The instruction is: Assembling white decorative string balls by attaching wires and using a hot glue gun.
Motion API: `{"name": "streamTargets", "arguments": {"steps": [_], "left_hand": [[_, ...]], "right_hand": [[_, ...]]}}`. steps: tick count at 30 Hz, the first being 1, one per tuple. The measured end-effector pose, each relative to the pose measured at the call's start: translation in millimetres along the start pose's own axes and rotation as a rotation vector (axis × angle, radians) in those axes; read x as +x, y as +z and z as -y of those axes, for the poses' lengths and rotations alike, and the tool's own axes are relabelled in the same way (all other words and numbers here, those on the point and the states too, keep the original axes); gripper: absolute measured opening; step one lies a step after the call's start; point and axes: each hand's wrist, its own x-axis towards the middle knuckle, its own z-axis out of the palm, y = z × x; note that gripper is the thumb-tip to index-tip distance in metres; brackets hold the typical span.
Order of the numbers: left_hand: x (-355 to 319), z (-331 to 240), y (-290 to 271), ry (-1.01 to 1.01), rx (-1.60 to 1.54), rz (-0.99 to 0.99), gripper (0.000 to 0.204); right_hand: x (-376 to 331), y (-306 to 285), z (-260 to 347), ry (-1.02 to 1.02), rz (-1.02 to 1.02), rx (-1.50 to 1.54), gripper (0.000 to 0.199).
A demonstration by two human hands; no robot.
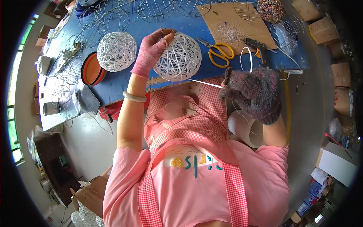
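Observation:
My left hand (152,51), in a pink fingerless glove, grips the top of a white openwork ball (178,58) wound from cord, at the table's near edge. From the ball's underside a white cord (206,83) runs taut to my right hand (252,92). That hand wears a dark grey knitted glove, its fingers closed on the cord. A loop of the cord rises above the glove, and a thinner length hangs below it. A second white cord ball (116,52) rests to the left. Yellow-handled scissors (221,55) lie just right of the held ball.
A hot glue gun (257,49) and a sheet of cardboard (223,26) with scraps lie on the blue table (124,85). Several wire frames (109,17) spread along its far side. An orange-lined round container (92,69) stands left, a multicoloured ball (270,10) far right.

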Motion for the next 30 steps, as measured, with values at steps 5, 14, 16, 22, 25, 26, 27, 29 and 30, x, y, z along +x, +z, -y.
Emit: {"name": "streamTargets", "arguments": {"steps": [5, 14, 16, 22, 25, 26, 27, 29, 30], "left_hand": [[0.9, 2.4, 0.7, 0.008, 0.004, -0.025, 0.035], [9.0, -6.1, 21.7, -0.049, 0.232, -0.26, 0.036], [12.7, -7.6, 24.3, -0.043, 0.277, -0.284, 0.037], [18.0, -13.2, 28.1, -0.044, 0.442, -0.328, 0.038], [20.2, -12.0, 31.0, -0.047, 0.507, -0.337, 0.04], [20.4, -11.4, 31.7, -0.048, 0.546, -0.344, 0.041], [18.6, -20.6, 37.8, -0.108, 0.558, -0.335, 0.041], [23.0, -16.2, 42.6, -0.084, 0.585, -0.333, 0.041], [23.3, -15.6, 44.2, -0.063, 0.628, -0.336, 0.041]], "right_hand": [[-7.7, 1.3, -2.0, 0.086, -0.013, 0.066, 0.02], [-54.6, 16.1, -8.9, 0.162, 0.144, -0.06, 0.025], [-62.0, 14.7, 0.3, 0.129, 0.119, -0.044, 0.025], [-80.7, 19.3, 3.4, 0.134, 0.206, 0.063, 0.019], [-79.5, 16.7, 6.2, 0.159, 0.222, 0.087, 0.017], [-78.0, 15.7, 7.3, 0.168, 0.228, 0.092, 0.016], [-77.3, 13.7, 8.4, 0.184, 0.235, 0.093, 0.015], [-75.0, 9.1, 10.7, 0.218, 0.247, 0.091, 0.013], [-61.9, 5.3, 13.7, 0.211, 0.246, 0.09, 0.013]]}}
